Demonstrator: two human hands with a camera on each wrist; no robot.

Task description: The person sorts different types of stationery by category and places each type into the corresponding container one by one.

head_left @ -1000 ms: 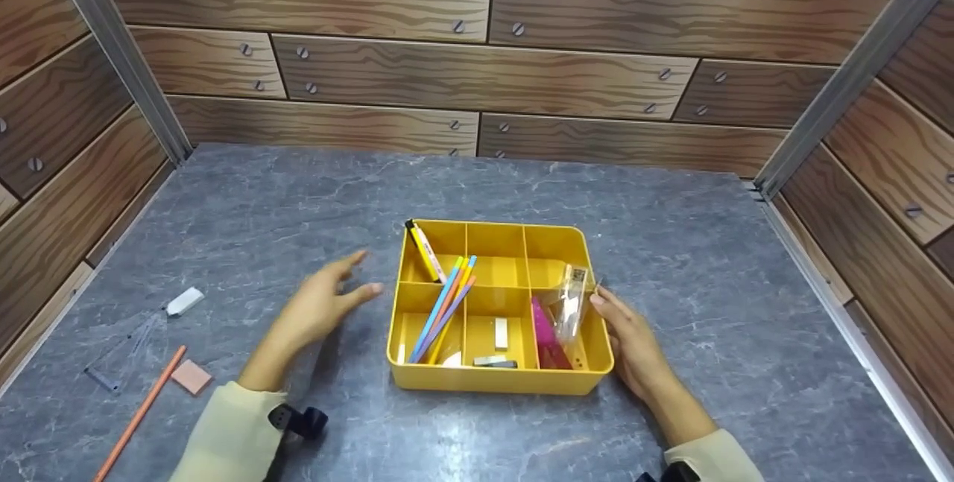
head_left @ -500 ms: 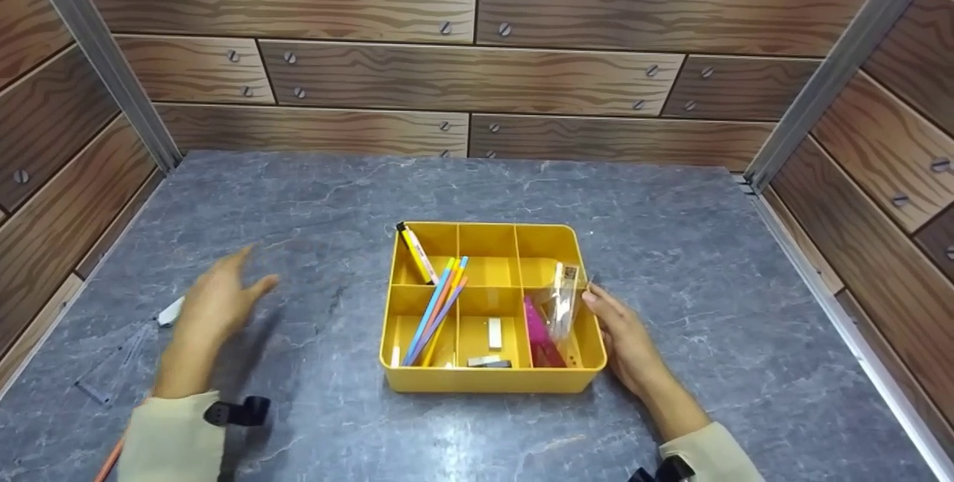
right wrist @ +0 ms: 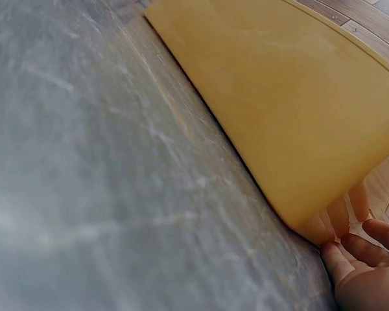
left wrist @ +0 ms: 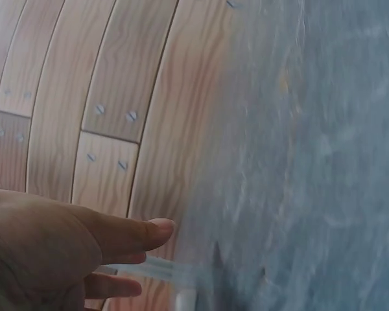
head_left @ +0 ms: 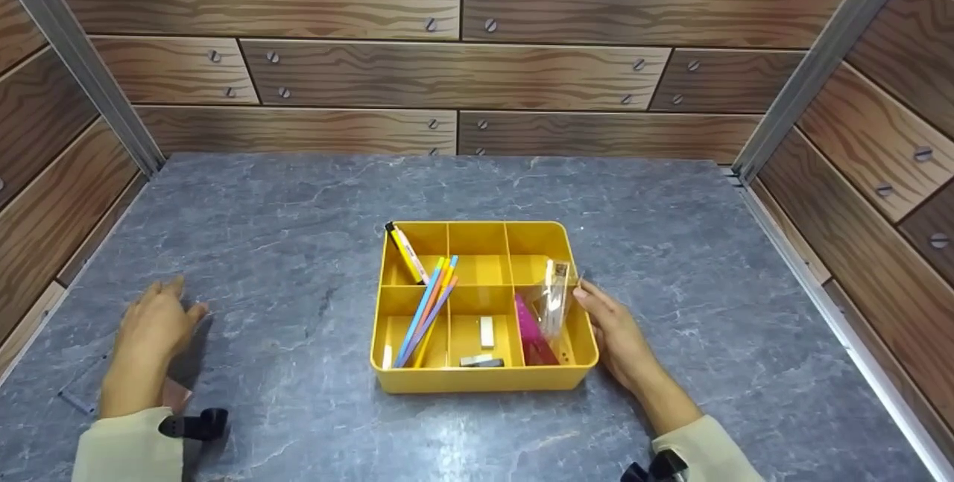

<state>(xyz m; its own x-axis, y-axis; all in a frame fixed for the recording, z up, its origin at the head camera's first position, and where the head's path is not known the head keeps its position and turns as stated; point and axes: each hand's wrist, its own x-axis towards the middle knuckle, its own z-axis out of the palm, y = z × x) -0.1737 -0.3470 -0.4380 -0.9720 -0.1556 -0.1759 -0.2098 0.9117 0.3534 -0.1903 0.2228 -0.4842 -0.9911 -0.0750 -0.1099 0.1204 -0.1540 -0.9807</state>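
Note:
In the head view, a yellow divided organizer [head_left: 477, 381] stands on the table at centre. My right hand [head_left: 622, 337] touches its right wall, fingertips against the plastic in the right wrist view. My left hand [head_left: 151, 325] is far to the left, low over the table with loose fingers. Under its wrist a clear set square [head_left: 74, 398] partly shows, and a pink eraser [head_left: 176, 395] peeks out beside the sleeve. Past the fingers in the left wrist view are a translucent strip [left wrist: 159, 267] and a small white block [left wrist: 186, 300]. I cannot tell whether the fingers touch them.
The organizer holds colored pencils [head_left: 428, 318], pens [head_left: 408, 255], a white eraser [head_left: 487, 333], a magenta set square [head_left: 533, 329] and clear plastic pieces [head_left: 553, 299]. Wood-patterned walls [head_left: 462, 72] enclose the grey marbled table [head_left: 298, 243] at the back and sides.
My left hand has swung left, away from the organizer, and now covers the white block and orange pencil seen earlier. My right hand stays at the organizer; the head view has shifted slightly.

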